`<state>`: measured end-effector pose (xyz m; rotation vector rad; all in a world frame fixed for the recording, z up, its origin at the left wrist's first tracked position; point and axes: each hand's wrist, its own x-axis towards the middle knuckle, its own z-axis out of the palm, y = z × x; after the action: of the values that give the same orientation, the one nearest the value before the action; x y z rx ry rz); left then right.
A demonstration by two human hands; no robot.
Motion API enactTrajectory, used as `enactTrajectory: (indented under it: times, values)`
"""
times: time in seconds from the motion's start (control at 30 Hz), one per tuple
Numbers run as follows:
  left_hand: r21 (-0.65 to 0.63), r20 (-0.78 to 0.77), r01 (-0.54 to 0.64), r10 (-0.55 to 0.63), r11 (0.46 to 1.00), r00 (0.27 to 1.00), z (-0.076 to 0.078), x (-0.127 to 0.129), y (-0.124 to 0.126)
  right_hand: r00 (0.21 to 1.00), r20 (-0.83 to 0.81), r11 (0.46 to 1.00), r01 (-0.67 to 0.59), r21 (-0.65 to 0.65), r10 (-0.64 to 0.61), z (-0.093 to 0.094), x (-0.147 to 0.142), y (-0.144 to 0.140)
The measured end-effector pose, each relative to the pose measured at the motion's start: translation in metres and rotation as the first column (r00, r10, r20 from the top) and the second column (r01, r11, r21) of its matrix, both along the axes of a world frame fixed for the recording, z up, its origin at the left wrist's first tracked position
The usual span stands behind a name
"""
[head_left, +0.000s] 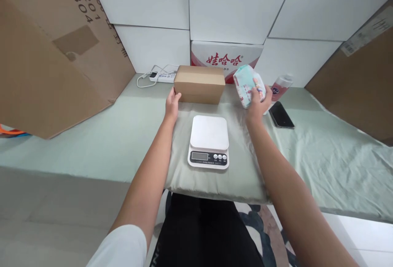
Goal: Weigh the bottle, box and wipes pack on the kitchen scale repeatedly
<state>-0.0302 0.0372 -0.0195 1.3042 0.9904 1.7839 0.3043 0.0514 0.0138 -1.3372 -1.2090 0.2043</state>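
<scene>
The left hand (172,102) rests against the left end of a closed cardboard box (199,84), fingers held together and laid flat on the box's short side, thumb toward the front edge. The box sits at about twelve o'clock from the white kitchen scale (209,141), just beyond it, on a pale green cloth-covered surface (92,136). The right hand (257,103) is lifted above the surface at roughly one o'clock from the scale, its fingers curled around a soft packet (248,84) printed in teal, white and red, which it holds tilted, just to the right of the box and apart from it. The scale lies on a grey-green cushion (239,177) between the two forearms, its display and three buttons facing the person.

At two o'clock from the scale a dark phone (281,115) lies flat, with a pink bottle (280,86) just behind it. A white power strip (161,76) with its cord sits at eleven o'clock, near the wall. Behind the box stands a red-and-white carton (225,56). Large cardboard sheets (46,54) lean at both sides.
</scene>
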Motion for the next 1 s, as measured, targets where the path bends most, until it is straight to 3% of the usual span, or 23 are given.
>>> enactTrajectory:
  times: [0.1,0.33,0.4,0.5,0.57,0.63,0.7,0.77,0.83,0.9,1.0]
  values:
    - [0.008,-0.002,0.001,-0.001,1.0,1.0,0.0,0.001,0.0,0.975,0.02,0.975,0.22,-0.018,-0.22,-0.002,-0.02,0.011]
    - [0.014,-0.011,-0.002,0.002,1.0,1.0,-0.002,0.0,0.003,0.955,0.283,0.973,0.144,-0.179,-0.089,-0.007,-0.048,-0.001]
    - [0.015,-0.015,-0.004,0.005,1.0,1.0,-0.003,0.0,0.003,0.928,0.371,0.984,0.103,-0.145,-0.042,-0.002,-0.042,-0.018]
    - [0.008,-0.02,-0.006,0.006,1.0,1.0,-0.003,0.0,0.004,0.87,0.491,0.999,0.023,0.023,-0.031,0.011,-0.022,-0.049]
    - [0.006,-0.02,-0.003,0.003,1.0,1.0,-0.004,0.0,0.004,0.885,0.436,0.98,0.098,0.171,-0.165,0.02,-0.004,-0.062]
    - [0.007,-0.013,0.002,-0.002,1.0,1.0,-0.004,0.0,0.004,0.909,0.261,0.934,0.267,0.236,-0.326,0.027,0.012,-0.061]
    - [0.008,-0.013,0.005,-0.005,1.0,1.0,-0.004,0.0,0.005,0.917,0.106,0.922,0.374,0.097,-0.384,0.027,0.027,-0.048]
    - [0.008,-0.017,0.004,-0.004,1.0,1.0,-0.004,0.0,0.005,0.936,0.038,0.927,0.351,-0.133,-0.349,0.02,0.038,-0.029]
    - [0.002,-0.017,0.005,-0.005,1.0,1.0,-0.004,-0.001,0.005,0.958,0.018,0.923,0.28,-0.264,-0.285,0.011,0.046,-0.013]
    - [-0.002,-0.017,0.01,-0.01,1.0,1.0,-0.004,-0.001,0.006,0.97,0.016,0.935,0.238,-0.263,-0.243,0.001,0.051,-0.003]
    - [0.002,-0.033,0.015,-0.015,1.0,0.999,-0.005,-0.002,0.007,0.981,-0.031,0.973,0.188,-0.131,-0.194,-0.003,0.054,-0.004]
